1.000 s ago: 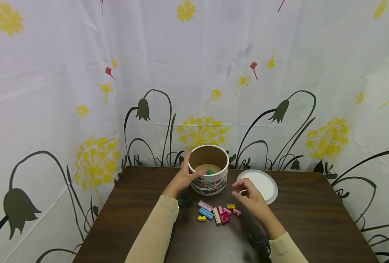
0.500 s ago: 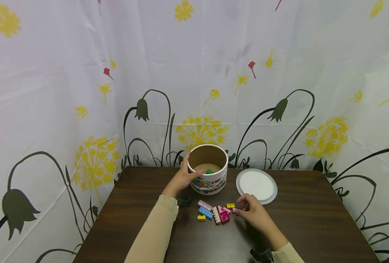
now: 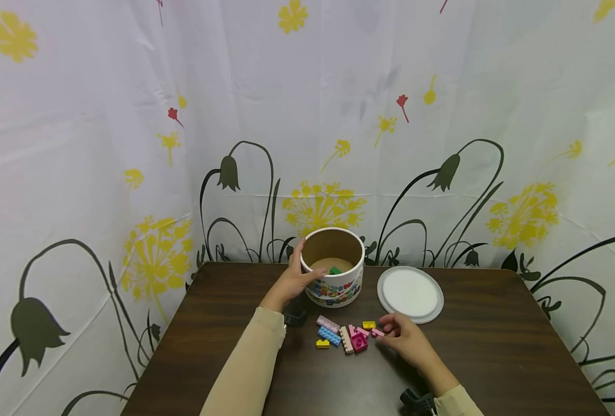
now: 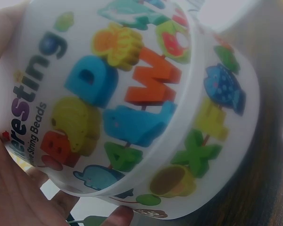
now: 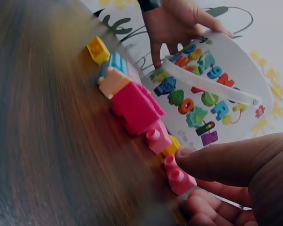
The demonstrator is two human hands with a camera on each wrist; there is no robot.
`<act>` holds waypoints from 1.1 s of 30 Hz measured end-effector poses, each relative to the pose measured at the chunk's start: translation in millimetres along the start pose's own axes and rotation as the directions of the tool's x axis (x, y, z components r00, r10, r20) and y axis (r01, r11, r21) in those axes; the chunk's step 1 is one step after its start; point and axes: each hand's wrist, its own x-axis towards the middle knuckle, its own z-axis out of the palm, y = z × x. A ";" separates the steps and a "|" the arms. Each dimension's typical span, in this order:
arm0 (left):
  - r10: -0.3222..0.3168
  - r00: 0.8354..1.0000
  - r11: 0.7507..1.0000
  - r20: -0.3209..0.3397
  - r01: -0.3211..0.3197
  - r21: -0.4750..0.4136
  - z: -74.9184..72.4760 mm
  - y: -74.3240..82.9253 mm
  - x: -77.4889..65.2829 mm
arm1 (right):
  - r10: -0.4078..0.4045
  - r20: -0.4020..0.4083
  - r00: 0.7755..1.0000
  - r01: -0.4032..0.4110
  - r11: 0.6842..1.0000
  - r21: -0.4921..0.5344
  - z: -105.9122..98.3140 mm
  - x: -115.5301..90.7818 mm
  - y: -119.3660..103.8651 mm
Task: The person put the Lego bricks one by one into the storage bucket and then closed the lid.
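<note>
A white round bucket (image 3: 334,292) printed with colourful letters and animals stands at the back of the table, a green block (image 3: 334,270) on its floor. My left hand (image 3: 290,283) grips its left side, thumb over the front rim and fingers round the wall. To the right, my right hand (image 3: 408,345) pinches a small pink toy brick (image 5: 179,180) between thumb and fingers, low over the table at the pile's right end. Beside it lie a yellow brick (image 3: 369,325), a magenta brick (image 3: 359,342) and a light pink brick (image 5: 159,137).
A round white lid (image 3: 410,293) lies right of the bucket, just beyond the right hand. Further left in the pile are a long peach brick (image 3: 346,340), a blue brick (image 3: 329,336), a lilac brick (image 3: 328,323) and another yellow brick (image 3: 322,344). A patterned curtain (image 3: 391,115) hangs behind the table (image 3: 224,306).
My right hand has come down from in front of the lid to the small pink brick and taken it between thumb and fingers. My left hand has stayed on the bucket.
</note>
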 end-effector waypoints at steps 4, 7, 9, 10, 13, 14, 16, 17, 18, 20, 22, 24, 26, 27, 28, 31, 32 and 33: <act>0.007 1.000 1.000 -0.005 -0.008 -0.005 1.6 -0.6 1.2 | -0.015 0.020 1.000 0.015 1.000 -0.009 -2.3 1.2 2.3; 0.009 1.000 1.000 -0.005 -0.009 -0.005 1.3 -0.8 1.0 | -0.036 0.038 0.999 0.038 0.999 -0.036 -1.7 1.6 2.2; 0.003 1.000 1.000 -0.003 -0.003 -0.004 1.1 -1.0 1.2 | -0.046 0.043 0.998 0.048 0.998 -0.049 -1.3 2.2 2.1; 0.001 1.000 1.000 -0.002 -0.001 -0.005 1.0 -1.1 1.5 | -0.044 0.046 0.998 0.047 0.998 -0.050 -1.2 2.5 1.4; -0.005 1.000 1.000 -0.004 0.005 -0.007 0.6 -1.6 2.9 | -0.041 0.027 0.999 0.042 0.998 -0.052 -0.4 2.4 0.0; -0.008 1.000 1.000 -0.003 0.008 -0.008 0.4 -1.8 3.1 | -0.043 0.018 0.999 0.044 0.998 -0.055 -0.2 2.0 0.0; -0.009 1.000 1.000 -0.001 0.009 -0.009 0.5 -1.8 2.9 | -0.042 -0.002 0.999 0.042 0.997 -0.066 1.0 1.1 0.0; -0.011 1.000 1.000 0.000 0.011 -0.009 0.6 -1.9 2.8 | -0.045 -0.011 0.999 0.044 0.996 -0.077 1.8 0.6 0.3; -0.011 1.000 1.000 0.001 0.011 -0.009 0.7 -2.0 2.5 | -0.046 -0.018 0.999 0.045 0.996 -0.082 2.7 0.1 0.8; -0.014 1.000 1.000 0.003 0.014 -0.012 0.9 -1.8 1.9 | -0.060 -0.029 0.998 0.056 0.992 -0.111 4.2 -0.3 2.2; -0.009 1.000 1.000 0.000 0.009 -0.011 1.1 -1.7 1.7 | -0.059 -0.040 0.997 0.054 0.990 -0.132 5.7 -0.5 3.0; -0.003 1.000 1.000 -0.002 0.003 -0.006 1.1 -1.4 1.7 | -0.054 -0.046 0.998 0.047 0.989 -0.139 6.5 -0.8 3.8; 0.002 1.000 1.000 -0.002 -0.002 -0.001 1.1 -1.0 1.7 | -0.043 -0.048 0.998 0.036 0.991 -0.131 6.6 -0.8 4.7; 0.003 1.000 1.000 -0.002 -0.003 0.000 1.3 -0.8 1.6 | -0.028 -0.047 0.998 0.023 0.993 -0.115 6.3 -0.9 4.8; 0.000 1.000 1.000 -0.003 0.000 -0.002 1.4 -0.7 1.6 | -0.022 -0.046 0.999 0.017 0.995 -0.099 5.7 -0.8 5.2; -0.001 1.000 1.000 -0.002 0.001 -0.005 1.8 -0.3 1.6 | -0.001 -0.038 0.999 -0.001 0.999 -0.046 3.5 0.0 7.0; -0.003 1.000 1.000 -0.003 0.003 -0.009 1.9 -0.4 1.6 | 0.004 -0.034 0.999 -0.005 0.999 -0.032 2.7 0.3 7.7; -0.002 1.000 1.000 -0.003 0.002 -0.009 2.1 -0.4 1.6 | 0.007 -0.030 1.000 -0.008 1.000 -0.021 1.9 0.7 8.4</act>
